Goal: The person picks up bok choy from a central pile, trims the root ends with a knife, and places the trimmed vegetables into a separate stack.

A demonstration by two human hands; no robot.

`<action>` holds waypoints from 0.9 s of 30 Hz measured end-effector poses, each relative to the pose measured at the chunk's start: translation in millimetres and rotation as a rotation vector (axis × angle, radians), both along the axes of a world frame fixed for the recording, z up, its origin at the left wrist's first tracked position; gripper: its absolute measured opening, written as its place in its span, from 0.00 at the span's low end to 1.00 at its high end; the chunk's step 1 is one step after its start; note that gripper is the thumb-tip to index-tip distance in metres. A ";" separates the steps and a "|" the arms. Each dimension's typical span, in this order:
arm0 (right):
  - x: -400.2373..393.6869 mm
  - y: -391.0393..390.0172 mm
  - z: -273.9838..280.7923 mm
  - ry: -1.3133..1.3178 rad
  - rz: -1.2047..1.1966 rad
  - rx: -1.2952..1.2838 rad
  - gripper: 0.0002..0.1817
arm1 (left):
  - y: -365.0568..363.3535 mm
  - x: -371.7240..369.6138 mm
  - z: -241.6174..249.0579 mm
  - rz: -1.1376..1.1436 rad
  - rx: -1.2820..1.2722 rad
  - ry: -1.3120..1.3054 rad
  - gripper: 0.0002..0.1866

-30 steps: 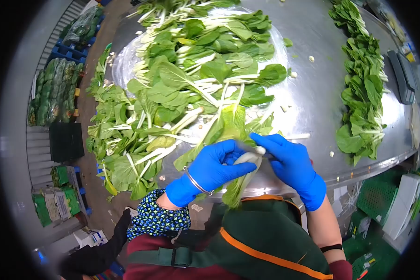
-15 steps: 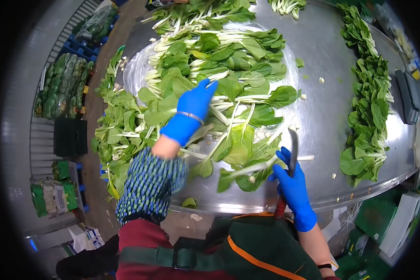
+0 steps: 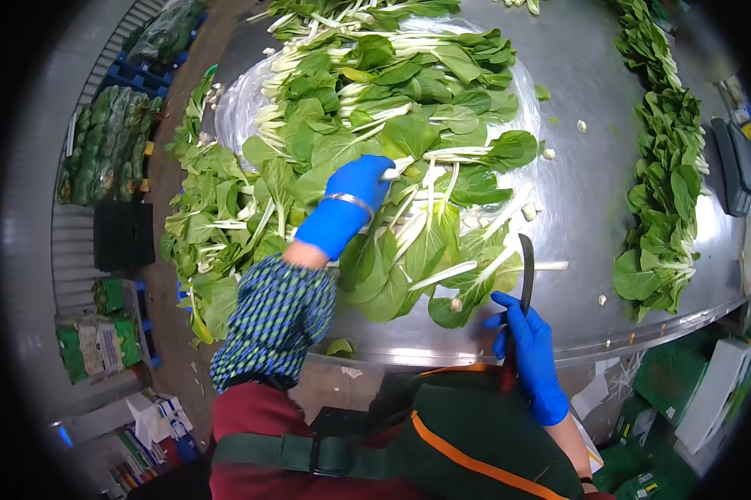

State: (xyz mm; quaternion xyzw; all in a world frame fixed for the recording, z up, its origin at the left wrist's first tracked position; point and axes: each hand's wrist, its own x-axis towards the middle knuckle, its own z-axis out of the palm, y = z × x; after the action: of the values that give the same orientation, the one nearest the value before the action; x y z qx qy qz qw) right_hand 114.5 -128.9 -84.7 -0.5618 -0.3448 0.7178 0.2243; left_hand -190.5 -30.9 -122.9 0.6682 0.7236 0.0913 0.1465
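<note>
My left hand, in a blue glove, is closed around the white stem end of a bok choy in the middle of the leafy pile. In my right hand, also gloved in blue, a knife with a dark, slightly curved blade and a reddish handle points away from me. The right hand is near the table's front edge, just right of loose bok choy leaves. Several cut white stem pieces lie around there.
A long row of bok choy runs along the right side of the metal table. Clear plastic film lies under the pile. A scale-like grey device is at the far right, and green crates stand below the table.
My left hand has drawn slightly down and closed on a stem. The bok choy leaf beside my right hand now lies apart from it on the pile. The right hand has lowered slightly with the knife.
</note>
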 end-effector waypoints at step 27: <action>-7.2 16.7 20.9 -0.067 0.278 0.547 0.20 | -93.3 83.5 106.6 -0.161 -0.488 -0.912 0.15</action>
State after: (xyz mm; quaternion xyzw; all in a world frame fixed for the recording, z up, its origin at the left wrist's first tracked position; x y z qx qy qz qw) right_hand 107.3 -112.1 -63.8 -0.4513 -0.6059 0.6034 0.2551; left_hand -107.0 -124.3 -16.3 0.5607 0.5328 0.1901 0.6046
